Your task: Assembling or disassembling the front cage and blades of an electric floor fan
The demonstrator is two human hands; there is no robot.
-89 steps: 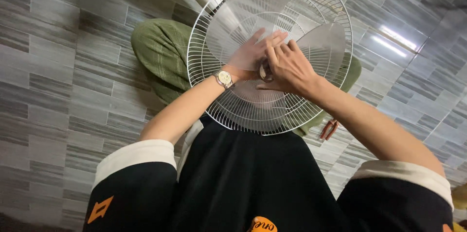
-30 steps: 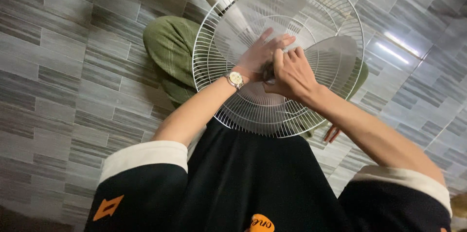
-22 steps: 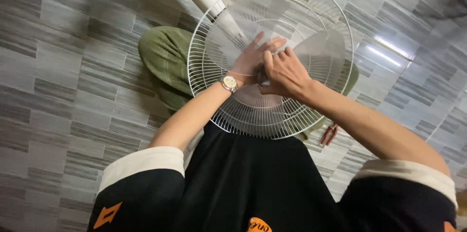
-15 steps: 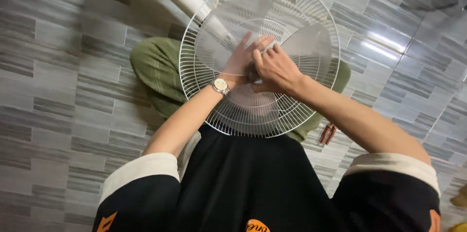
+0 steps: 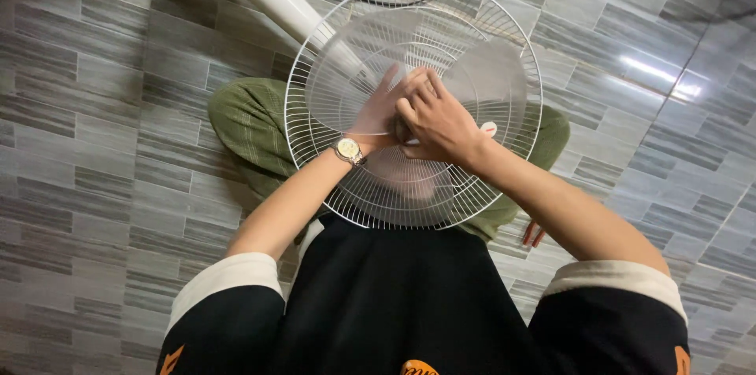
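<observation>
I see both hands meeting at the hub of the white wire fan guard (image 5: 413,103), which lies flat over the lap. My right hand (image 5: 437,121) has its fingers curled closed on something small at the centre, hidden beneath them. My left hand (image 5: 386,103) presses just beside, fingers spread against the translucent blades (image 5: 488,84).

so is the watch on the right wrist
No, the wristwatch sits on the left hand's wrist, while the right hand has a bare wrist over the wire fan guard.
</observation>
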